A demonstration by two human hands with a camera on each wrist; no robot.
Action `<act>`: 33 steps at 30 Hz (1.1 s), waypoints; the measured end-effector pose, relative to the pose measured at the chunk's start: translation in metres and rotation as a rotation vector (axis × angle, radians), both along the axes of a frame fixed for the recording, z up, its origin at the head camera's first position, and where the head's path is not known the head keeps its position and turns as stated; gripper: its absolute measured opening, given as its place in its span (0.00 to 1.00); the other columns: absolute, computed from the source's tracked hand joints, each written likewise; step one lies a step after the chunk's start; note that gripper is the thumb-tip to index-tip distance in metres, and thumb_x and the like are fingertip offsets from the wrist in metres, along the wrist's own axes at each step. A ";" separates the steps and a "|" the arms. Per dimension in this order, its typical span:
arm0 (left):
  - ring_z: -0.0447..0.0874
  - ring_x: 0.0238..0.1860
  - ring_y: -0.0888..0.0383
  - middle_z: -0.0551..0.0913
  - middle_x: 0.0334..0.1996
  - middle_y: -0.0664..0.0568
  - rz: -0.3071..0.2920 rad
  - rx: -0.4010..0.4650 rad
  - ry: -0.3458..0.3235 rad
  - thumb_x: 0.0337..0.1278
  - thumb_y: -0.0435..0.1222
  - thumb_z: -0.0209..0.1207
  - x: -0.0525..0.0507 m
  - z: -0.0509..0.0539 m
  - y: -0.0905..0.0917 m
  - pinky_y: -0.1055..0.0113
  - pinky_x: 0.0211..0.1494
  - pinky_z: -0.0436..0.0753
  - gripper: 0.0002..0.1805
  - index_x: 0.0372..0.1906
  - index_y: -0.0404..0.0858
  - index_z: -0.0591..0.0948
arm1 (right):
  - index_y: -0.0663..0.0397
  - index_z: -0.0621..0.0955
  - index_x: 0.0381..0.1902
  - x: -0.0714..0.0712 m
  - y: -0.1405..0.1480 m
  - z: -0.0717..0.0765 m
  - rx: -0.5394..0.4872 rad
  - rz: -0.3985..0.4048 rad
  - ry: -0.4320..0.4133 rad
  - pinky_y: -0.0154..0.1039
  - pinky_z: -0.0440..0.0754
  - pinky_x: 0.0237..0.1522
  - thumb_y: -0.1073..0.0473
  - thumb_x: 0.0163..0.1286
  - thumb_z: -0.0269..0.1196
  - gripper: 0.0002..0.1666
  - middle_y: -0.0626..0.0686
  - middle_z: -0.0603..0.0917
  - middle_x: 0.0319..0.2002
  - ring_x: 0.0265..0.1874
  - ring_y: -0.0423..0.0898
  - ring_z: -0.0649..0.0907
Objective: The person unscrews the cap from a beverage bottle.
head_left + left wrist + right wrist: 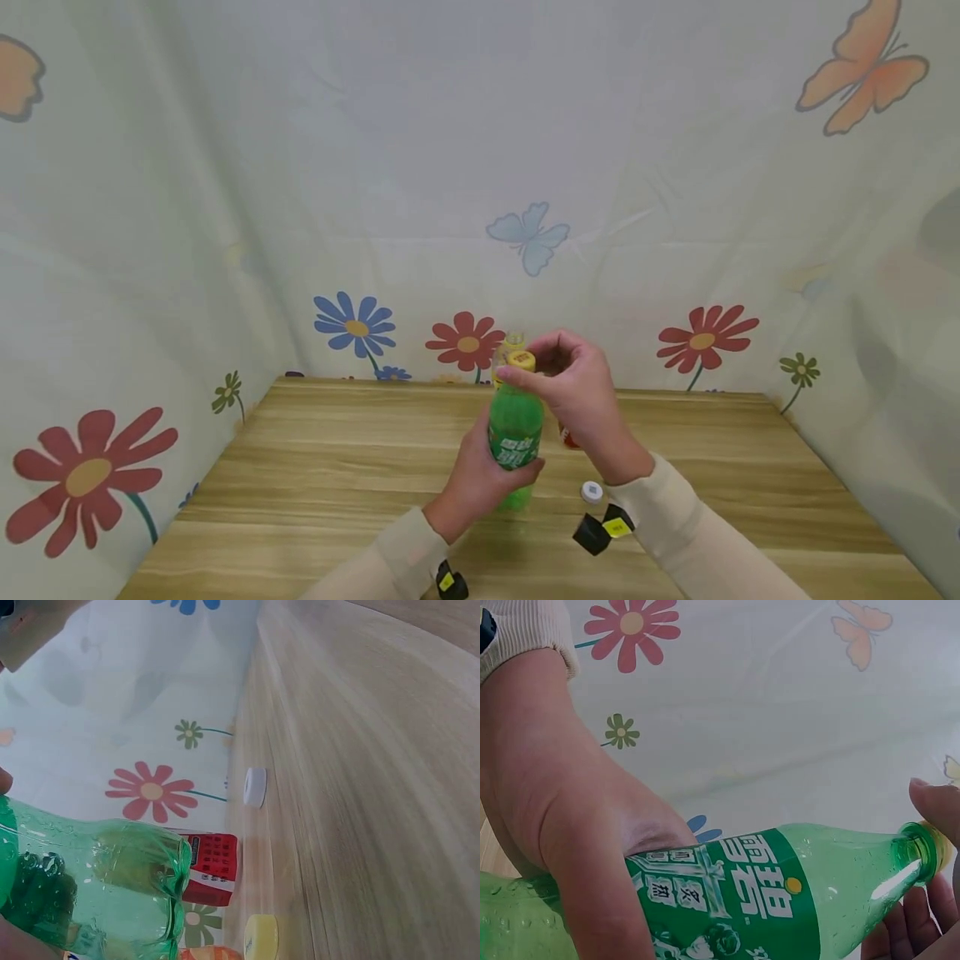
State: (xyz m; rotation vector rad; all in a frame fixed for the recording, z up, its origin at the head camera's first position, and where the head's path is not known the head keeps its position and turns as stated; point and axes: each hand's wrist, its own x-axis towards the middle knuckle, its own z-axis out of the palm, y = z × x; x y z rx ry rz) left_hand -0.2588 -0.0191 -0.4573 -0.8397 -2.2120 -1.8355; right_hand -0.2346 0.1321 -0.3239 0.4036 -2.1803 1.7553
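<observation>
A green plastic bottle (517, 417) with a green label stands upright over the wooden table. My left hand (480, 482) grips it around the lower half, thumb across the front. At its top, my right hand (587, 392) pinches the yellow cap (522, 360) between thumb and fingers. In the right wrist view the cap sits at the mouth of the bottle (855, 877), partly hidden by the fingers; whether it is threaded on I cannot tell. Close behind is a clear bottle (514, 340) with an uncovered mouth, largely hidden by the green one.
On the wooden table (337, 483) lies a white cap (592, 491), near my right wrist. The left wrist view shows another yellow cap (262, 937) and a red-labelled container (216, 859) beyond the green bottle. A flowered curtain (390, 233) encloses the table's back and sides.
</observation>
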 end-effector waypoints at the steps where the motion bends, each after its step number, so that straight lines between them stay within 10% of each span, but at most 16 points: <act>1: 0.81 0.58 0.58 0.79 0.59 0.58 0.001 0.000 -0.002 0.53 0.39 0.74 0.000 0.000 0.000 0.62 0.65 0.80 0.43 0.70 0.55 0.63 | 0.56 0.83 0.43 0.000 0.000 0.000 -0.001 -0.001 0.001 0.36 0.85 0.41 0.51 0.55 0.80 0.24 0.54 0.84 0.42 0.41 0.52 0.83; 33: 0.80 0.57 0.58 0.80 0.58 0.59 -0.008 0.013 -0.019 0.55 0.38 0.73 -0.002 0.002 -0.002 0.64 0.64 0.80 0.41 0.69 0.55 0.63 | 0.61 0.83 0.58 -0.009 0.001 -0.007 -0.067 0.234 0.063 0.32 0.85 0.51 0.56 0.73 0.64 0.20 0.47 0.86 0.51 0.49 0.44 0.83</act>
